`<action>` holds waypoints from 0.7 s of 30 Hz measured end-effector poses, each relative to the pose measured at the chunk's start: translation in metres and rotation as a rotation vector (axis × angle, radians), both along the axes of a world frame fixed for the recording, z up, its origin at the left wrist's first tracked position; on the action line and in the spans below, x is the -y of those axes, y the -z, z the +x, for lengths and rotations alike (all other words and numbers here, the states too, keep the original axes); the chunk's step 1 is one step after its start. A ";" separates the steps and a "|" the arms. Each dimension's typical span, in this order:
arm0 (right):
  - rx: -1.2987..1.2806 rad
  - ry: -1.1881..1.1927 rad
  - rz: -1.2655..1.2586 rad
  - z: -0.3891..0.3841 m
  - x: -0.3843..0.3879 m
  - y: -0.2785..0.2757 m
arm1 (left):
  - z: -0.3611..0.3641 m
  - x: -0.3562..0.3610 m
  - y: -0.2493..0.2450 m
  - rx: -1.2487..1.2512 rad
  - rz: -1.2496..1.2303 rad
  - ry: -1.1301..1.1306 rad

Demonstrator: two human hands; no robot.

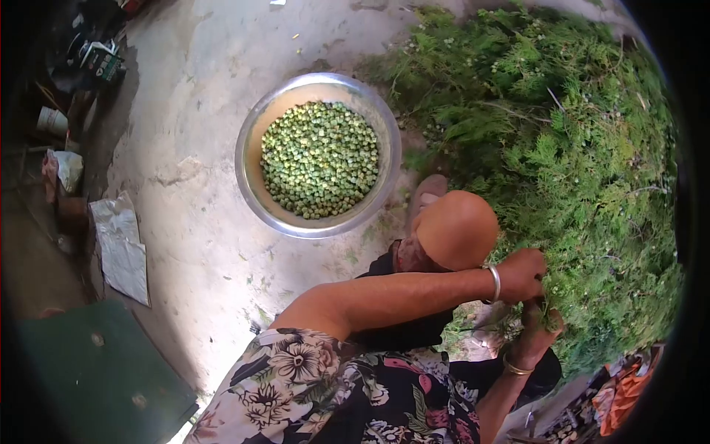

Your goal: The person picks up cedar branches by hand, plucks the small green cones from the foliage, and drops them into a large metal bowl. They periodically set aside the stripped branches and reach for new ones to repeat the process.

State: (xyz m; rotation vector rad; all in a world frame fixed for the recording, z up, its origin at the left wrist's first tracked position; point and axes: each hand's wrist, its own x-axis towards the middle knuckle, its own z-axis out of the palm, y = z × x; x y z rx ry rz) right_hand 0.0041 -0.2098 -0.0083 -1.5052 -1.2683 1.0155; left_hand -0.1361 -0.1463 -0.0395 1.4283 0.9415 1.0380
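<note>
My left hand (521,274), with a silver bangle at its wrist, is closed at the near edge of a pile of cut evergreen branches (569,155). What its fingers hold, if anything, is hidden. Just below it and almost touching, my right hand (538,339) is curled round a green sprig (551,320); a gold-coloured bangle circles that wrist. Small pale green cones dot the branches. A wide metal basin (245,181) stands on the floor beyond my knee, holding a heap of small round green cones (319,159).
My bent knee (457,229) is between the basin and my hands. On the left lie a flattened silvery sheet (120,248) and a dark green board (103,370). Orange cloth (625,396) lies at the lower right. Bits of greenery litter the concrete floor (188,111).
</note>
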 end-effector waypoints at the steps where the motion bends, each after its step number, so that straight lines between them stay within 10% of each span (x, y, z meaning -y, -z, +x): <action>1: -0.021 -0.032 -0.003 0.000 0.002 -0.004 | 0.000 0.002 0.001 -0.033 0.009 -0.005; 8: -0.261 0.166 -0.095 0.016 0.006 0.003 | -0.002 -0.002 -0.005 0.031 -0.099 0.140; 11: -0.269 0.171 -0.060 0.007 0.004 -0.010 | 0.003 -0.008 0.002 0.041 0.266 0.196; 21: -0.645 0.302 -0.008 0.018 0.008 -0.018 | -0.004 -0.001 -0.038 0.278 -0.294 0.460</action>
